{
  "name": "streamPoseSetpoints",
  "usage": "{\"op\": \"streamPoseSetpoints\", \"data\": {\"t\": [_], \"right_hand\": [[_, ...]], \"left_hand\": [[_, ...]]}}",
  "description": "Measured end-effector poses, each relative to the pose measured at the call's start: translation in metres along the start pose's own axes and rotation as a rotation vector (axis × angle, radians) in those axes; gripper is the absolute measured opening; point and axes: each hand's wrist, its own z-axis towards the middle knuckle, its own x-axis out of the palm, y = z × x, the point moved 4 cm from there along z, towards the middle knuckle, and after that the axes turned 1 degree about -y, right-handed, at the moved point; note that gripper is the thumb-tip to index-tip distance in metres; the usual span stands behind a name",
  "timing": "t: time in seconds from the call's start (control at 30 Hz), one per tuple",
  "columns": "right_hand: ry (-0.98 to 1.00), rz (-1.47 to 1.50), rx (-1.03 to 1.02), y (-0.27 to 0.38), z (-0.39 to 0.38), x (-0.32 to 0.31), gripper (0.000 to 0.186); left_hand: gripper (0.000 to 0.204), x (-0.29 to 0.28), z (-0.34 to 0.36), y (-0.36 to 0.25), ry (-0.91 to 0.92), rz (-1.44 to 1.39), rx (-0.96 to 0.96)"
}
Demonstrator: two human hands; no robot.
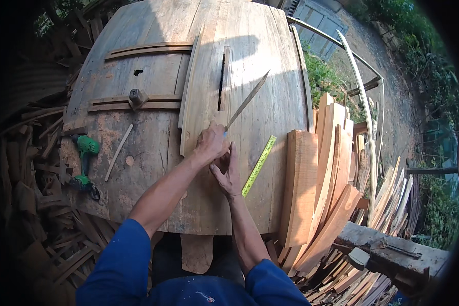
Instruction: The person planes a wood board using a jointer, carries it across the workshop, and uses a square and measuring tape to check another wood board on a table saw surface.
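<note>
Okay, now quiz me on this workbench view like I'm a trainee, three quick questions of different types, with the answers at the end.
1. True or false: the green power drill lies to the left of the left hand.

2. What colour is the measuring strip lying to the right of the right hand?
A) red
B) yellow-green
C) blue

3. Fill in the blank, near or far: the free tip of the long tapered tool by the hands points toward the table's ____ side.

Key: 1 true; 2 B; 3 far.
</note>
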Motion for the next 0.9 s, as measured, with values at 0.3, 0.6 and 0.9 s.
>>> {"op": "streamPoseSetpoints", "data": {"t": [0.3,0.6,0.9], "right_hand": [[0.026,-0.336,0.169,-0.003,0.061,-0.061,0.059],[-0.048,-1.081,-0.442,0.003,0.258,-0.082,0.029],[0.063,-1.155,-0.815,-0.025,0.333,-0.045,0.027]], "left_hand": [[0.037,0.032,-0.029,-0.013,0.229,-0.236,-0.019],[0.019,0.056,-0.049,0.015,-0.394,-0.42,0.126],[0.01,0.058,-0.046,0.014,-0.34,-0.302,0.082]]}}
